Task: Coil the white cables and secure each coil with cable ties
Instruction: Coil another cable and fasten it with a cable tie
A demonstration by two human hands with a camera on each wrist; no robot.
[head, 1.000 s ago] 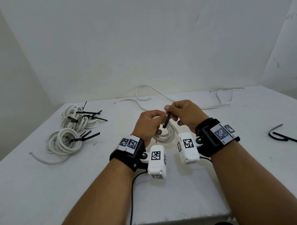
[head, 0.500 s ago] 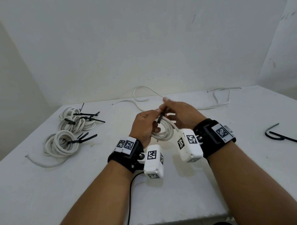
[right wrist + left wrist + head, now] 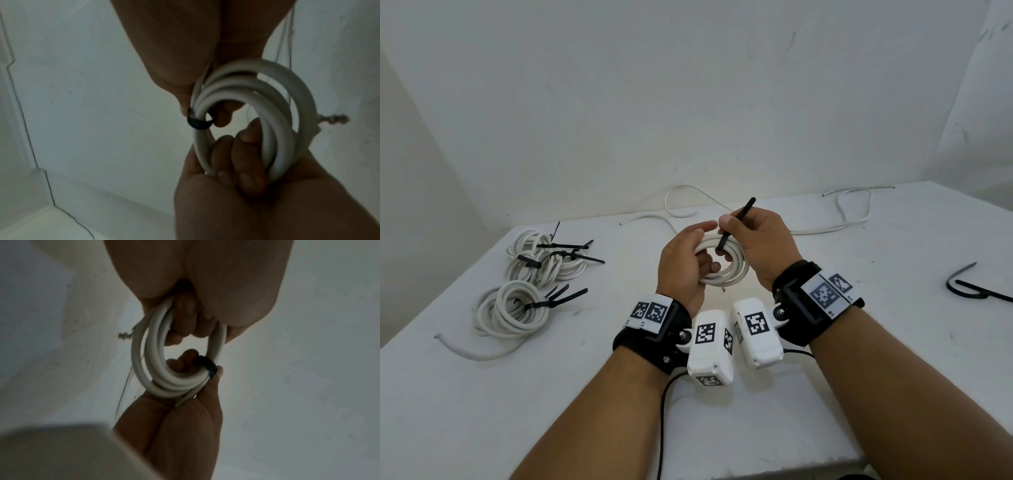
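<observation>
A white cable coil point(image 3: 726, 270) is held above the table between both hands. My left hand point(image 3: 688, 260) grips the coil's left side, fingers curled through its middle point(image 3: 236, 162). My right hand point(image 3: 753, 236) pinches a black cable tie point(image 3: 738, 219) whose tail points up and away. The tie's band point(image 3: 198, 123) loops around the coil's strands point(image 3: 148, 353) at the top right, close against them. The tie band point(image 3: 207, 365) sits by my right fingertips. A bare wire end point(image 3: 337, 119) sticks out of the coil.
Two tied coils point(image 3: 548, 260) point(image 3: 513, 308) with black tie tails lie at the table's left. Loose white cables point(image 3: 688, 202) point(image 3: 852, 209) trail along the back by the wall. Spare black ties point(image 3: 969, 287) lie at the far right. The table's front edge is near my forearms.
My right hand has drawn the tie's tail upward and away, so it now sticks up past the fingers instead of hanging between the hands. The left hand keeps its grip on the coil.
</observation>
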